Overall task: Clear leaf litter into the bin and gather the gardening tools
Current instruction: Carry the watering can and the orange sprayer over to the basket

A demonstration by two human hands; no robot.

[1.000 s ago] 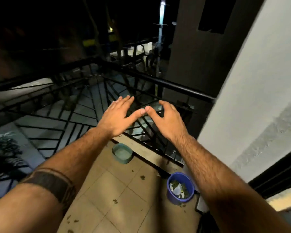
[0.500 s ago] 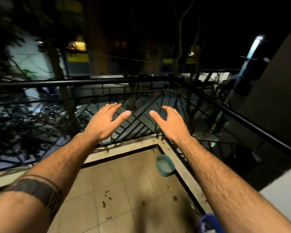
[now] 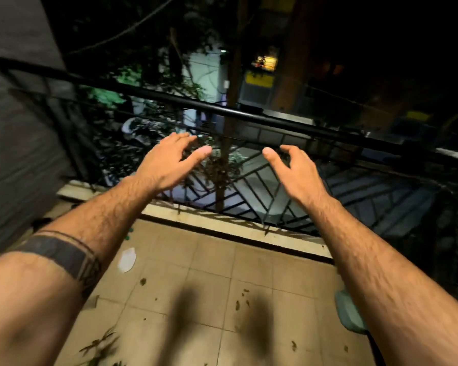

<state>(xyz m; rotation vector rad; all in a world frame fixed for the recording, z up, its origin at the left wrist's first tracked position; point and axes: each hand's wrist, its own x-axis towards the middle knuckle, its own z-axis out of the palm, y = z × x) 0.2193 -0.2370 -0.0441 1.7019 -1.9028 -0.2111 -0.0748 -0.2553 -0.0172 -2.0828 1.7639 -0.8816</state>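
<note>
Both arms stretch out over a tiled balcony floor (image 3: 212, 262) at night. My left hand (image 3: 167, 162) and my right hand (image 3: 294, 173) hover palm-down in front of the railing, fingers relaxed and slightly bent, holding nothing, a gap between the thumbs. Small dark leaf bits (image 3: 242, 302) lie scattered on the tiles. A clump of green leafy twigs (image 3: 101, 347) lies at the bottom left. A white scrap (image 3: 127, 259) lies on the floor near my left forearm. The bin is out of view.
A black metal railing (image 3: 249, 114) with slanted bars runs across the balcony's far edge above a pale kerb (image 3: 222, 223). A teal bowl (image 3: 348, 310) sits at the right, partly behind my right forearm. A dark wall (image 3: 16, 128) closes the left side.
The view has swung left: the blue bucket has left the frame and the teal bowl slid to the right edge. My thumbs, touching earlier, are now apart.
</note>
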